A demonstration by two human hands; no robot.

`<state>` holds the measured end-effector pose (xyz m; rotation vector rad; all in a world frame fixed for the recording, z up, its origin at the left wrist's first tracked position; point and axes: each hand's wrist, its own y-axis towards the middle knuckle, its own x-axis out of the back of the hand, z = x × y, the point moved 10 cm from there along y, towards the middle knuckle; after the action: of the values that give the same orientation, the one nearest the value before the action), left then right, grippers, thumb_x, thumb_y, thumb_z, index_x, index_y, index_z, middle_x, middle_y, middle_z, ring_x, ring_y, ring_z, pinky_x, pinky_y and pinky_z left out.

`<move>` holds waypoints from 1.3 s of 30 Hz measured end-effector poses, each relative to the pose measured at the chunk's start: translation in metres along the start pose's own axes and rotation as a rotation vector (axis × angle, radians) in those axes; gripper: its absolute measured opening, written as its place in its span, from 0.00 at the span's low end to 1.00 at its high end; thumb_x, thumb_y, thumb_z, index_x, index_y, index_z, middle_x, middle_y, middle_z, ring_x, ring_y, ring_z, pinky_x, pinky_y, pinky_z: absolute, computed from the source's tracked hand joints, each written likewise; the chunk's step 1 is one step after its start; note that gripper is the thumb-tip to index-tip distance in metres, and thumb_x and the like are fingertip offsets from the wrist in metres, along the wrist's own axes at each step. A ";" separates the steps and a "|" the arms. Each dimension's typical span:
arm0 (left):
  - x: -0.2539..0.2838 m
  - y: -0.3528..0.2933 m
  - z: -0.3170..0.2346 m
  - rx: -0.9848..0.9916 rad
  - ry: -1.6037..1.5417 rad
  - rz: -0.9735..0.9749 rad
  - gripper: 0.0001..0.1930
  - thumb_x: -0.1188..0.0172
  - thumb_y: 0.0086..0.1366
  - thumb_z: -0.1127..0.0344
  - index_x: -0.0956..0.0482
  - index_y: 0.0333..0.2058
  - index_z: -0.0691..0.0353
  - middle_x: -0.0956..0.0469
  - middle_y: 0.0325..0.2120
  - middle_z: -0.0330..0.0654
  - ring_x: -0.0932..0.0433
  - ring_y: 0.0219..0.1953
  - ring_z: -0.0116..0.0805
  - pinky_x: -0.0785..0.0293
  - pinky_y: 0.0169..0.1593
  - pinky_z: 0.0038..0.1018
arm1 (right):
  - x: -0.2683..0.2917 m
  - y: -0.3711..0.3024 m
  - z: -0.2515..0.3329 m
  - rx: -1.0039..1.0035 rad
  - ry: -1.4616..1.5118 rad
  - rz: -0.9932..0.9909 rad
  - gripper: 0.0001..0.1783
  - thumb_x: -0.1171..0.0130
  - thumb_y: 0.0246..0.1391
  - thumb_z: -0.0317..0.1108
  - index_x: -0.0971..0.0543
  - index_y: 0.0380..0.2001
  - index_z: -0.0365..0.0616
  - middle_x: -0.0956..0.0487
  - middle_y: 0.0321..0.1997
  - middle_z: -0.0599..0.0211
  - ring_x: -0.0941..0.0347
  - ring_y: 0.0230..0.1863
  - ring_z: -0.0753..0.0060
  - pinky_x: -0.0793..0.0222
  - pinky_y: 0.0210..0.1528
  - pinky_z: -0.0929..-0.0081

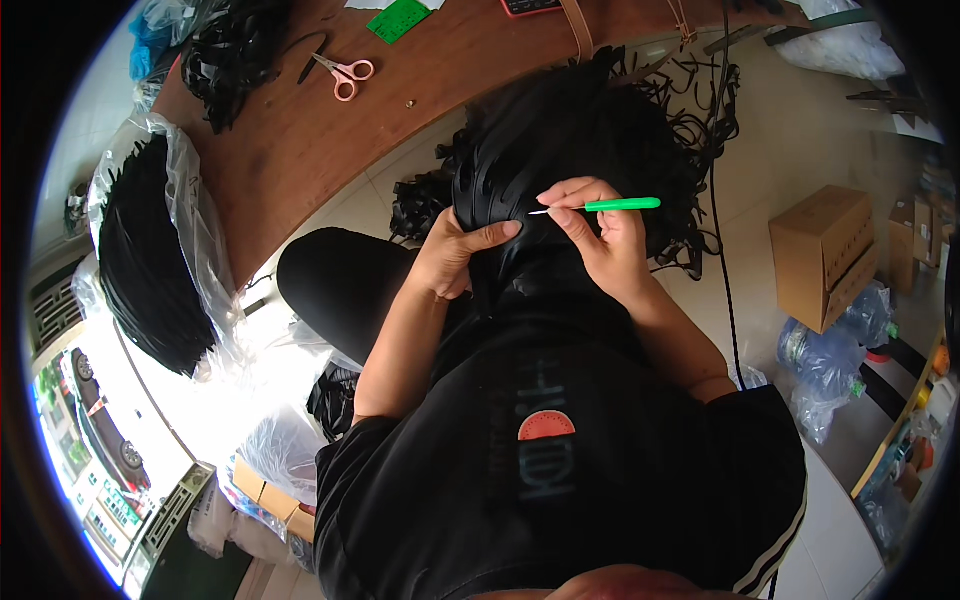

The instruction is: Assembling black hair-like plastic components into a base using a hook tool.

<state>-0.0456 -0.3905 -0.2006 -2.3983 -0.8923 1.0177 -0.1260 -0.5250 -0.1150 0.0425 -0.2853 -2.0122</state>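
Fingers of the right hand [615, 248] pinch a green-handled pick [622, 204], its long axis crosswise, thin tip pointing left toward the left hand [448, 258], which grips the black strips [520, 140] at their left edge. Ahead-left lies the table's [310, 140] near edge; rightward, pale floor [772, 155].

Across the chest of the black T-shirt [650, 450], large faded blue-grey lettering, interrupted by a red watermelon-slice print [547, 425], with a narrower, darker band of characters alongside, too faint to make out. On the cardboard box [815, 250] at right, a row of dark printed marks, too small to read. Outside at lower left, green signage [118, 506], blurred beyond reading.
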 end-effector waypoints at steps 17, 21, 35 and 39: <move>-0.019 -0.007 -0.021 -0.155 0.047 0.006 0.17 0.31 0.54 0.77 0.21 0.44 0.69 0.18 0.38 0.44 0.19 0.39 0.30 0.24 0.48 0.26 | -0.021 -0.016 0.043 0.500 -0.585 -0.049 0.15 0.35 0.47 0.18 0.27 0.38 0.39 0.17 0.40 0.56 0.20 0.34 0.57 0.23 0.35 0.70; -0.002 -0.008 -0.022 -0.130 0.110 -0.016 0.19 0.30 0.53 0.77 0.22 0.44 0.71 0.18 0.39 0.45 0.19 0.40 0.31 0.24 0.49 0.28 | 0.048 0.004 0.019 0.355 -0.430 -0.350 0.05 0.49 0.60 0.17 0.29 0.38 0.34 0.18 0.39 0.51 0.19 0.37 0.62 0.21 0.41 0.73; 0.084 0.029 0.013 0.006 0.131 -0.073 0.20 0.32 0.53 0.75 0.23 0.45 0.74 0.18 0.38 0.49 0.18 0.39 0.37 0.24 0.49 0.30 | 0.317 0.076 0.005 0.346 -0.506 -1.000 0.07 0.46 0.61 0.25 0.27 0.36 0.28 0.17 0.35 0.51 0.18 0.35 0.65 0.20 0.41 0.75; 0.078 0.025 0.017 0.039 0.111 -0.048 0.24 0.30 0.53 0.73 0.25 0.48 0.74 0.19 0.41 0.49 0.19 0.43 0.39 0.26 0.53 0.31 | 0.363 0.076 0.004 0.166 -0.393 -0.924 0.08 0.44 0.61 0.26 0.26 0.36 0.28 0.17 0.35 0.52 0.18 0.37 0.66 0.20 0.42 0.75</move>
<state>-0.0063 -0.3541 -0.2646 -2.3634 -0.8781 0.8670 -0.2211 -0.8790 -0.0601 -0.1453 -0.7919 -2.9049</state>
